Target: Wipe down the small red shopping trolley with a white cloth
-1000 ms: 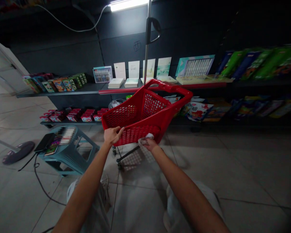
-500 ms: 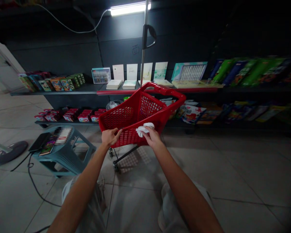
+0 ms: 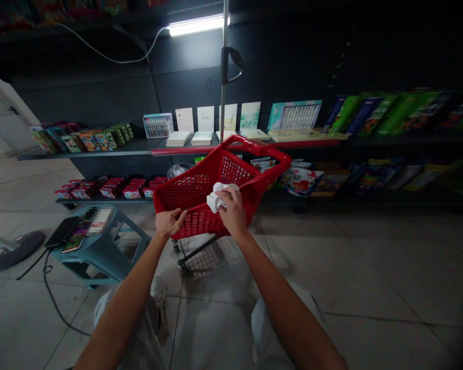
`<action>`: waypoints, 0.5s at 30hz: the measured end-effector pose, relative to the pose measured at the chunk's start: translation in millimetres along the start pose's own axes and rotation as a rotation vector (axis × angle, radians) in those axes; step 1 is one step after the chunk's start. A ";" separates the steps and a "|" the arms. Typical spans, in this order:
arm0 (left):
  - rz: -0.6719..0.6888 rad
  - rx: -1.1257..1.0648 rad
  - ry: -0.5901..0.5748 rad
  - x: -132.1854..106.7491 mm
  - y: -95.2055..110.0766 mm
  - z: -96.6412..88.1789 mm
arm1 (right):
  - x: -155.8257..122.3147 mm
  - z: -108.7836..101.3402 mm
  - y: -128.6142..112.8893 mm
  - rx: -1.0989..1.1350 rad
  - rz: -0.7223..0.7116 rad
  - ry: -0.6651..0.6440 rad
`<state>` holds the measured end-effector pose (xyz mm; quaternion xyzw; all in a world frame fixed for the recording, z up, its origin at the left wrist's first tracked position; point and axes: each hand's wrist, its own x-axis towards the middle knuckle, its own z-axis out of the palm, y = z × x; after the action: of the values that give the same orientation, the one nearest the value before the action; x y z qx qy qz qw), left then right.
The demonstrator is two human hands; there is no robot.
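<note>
A red plastic shopping cart (image 3: 191,186) stands in front of me, its handle bar toward the upper right and its wheels on the tiled floor. My left hand (image 3: 168,222) is closed over the top rim of the near side wall, thumb pointing right along the rim. In my right hand (image 3: 232,209) is a crumpled white cloth (image 3: 216,197), held at the same rim farther right. The cloth covers a piece of the rim, and part of it is hidden under my fingers.
Behind the cart runs a dark shelf (image 3: 119,150) with books, boxes and bags. A blue-grey plastic stool (image 3: 96,257) with a dark device and papers on it stands at left, its cable on the floor. A metal pole (image 3: 224,97) rises behind the cart.
My right hand and the white cloth have moved left and slightly up, from the near wall's outer face onto its rim. My left hand stays on the rim. The view has shifted slightly.
</note>
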<state>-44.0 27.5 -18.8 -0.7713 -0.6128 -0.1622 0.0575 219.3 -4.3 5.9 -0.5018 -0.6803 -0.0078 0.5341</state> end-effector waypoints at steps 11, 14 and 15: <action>0.028 -0.092 0.162 2.1 -21.7 0.3 | 13.8 -76.2 41.7 -0.019 0.049 0.385; 0.064 -0.191 0.334 -4.3 -6.0 -0.3 | 14.8 -87.2 58.3 0.023 0.086 0.522; 0.076 -0.220 0.370 -6.9 0.4 -0.5 | 15.4 -87.8 67.8 0.069 0.134 0.601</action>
<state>-45.1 20.9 -20.5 -0.7526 -0.5408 -0.3645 0.0905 330.5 -8.3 19.4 -0.5025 -0.4571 -0.0976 0.7273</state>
